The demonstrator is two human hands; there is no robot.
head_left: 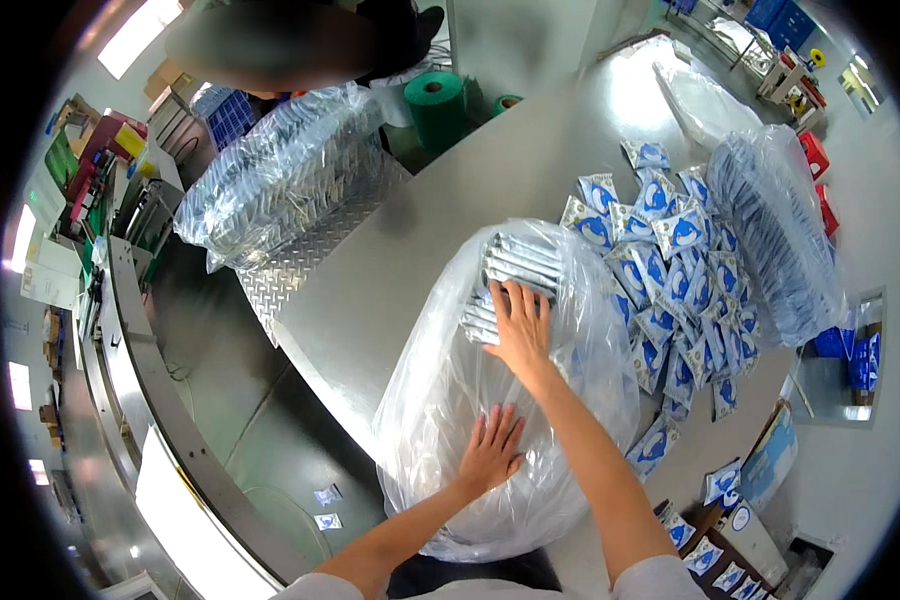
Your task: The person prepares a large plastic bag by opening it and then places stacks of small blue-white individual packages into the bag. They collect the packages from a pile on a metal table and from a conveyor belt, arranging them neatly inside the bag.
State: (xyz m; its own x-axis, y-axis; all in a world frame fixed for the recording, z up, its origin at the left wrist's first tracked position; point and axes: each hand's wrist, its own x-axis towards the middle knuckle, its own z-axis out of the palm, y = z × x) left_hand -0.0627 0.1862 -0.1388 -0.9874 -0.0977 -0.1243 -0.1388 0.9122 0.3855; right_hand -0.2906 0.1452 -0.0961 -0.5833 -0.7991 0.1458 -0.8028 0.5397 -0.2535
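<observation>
- Bench (420, 215): smooth metal top; low friction would be the likely cause of any slide toward its edges.
- Clear bag (425, 400): lies toward the near edge and reaches the left edge. It could slip over if pushed; loose film could also snag or tear.
- Filled bag (775, 240): lies along the right edge. Crowding from the heap could tip it off.
- Heap of loose packets (670, 270): beside the clear bag, toward the right edge. A knock could scatter it.
- Stacked packets (522, 262): at the clear bag's far end, in two rows. Uneven pressure could topple them.
- Right hand (520, 330): fingers spread over the lower row; whether they pinch any packet cannot be told.
- Left hand (488, 455): flat on the film, gripping nothing; a hard press could drag the bag.
- Single packet (653, 447): near the right forearm, which could sweep it off.
</observation>
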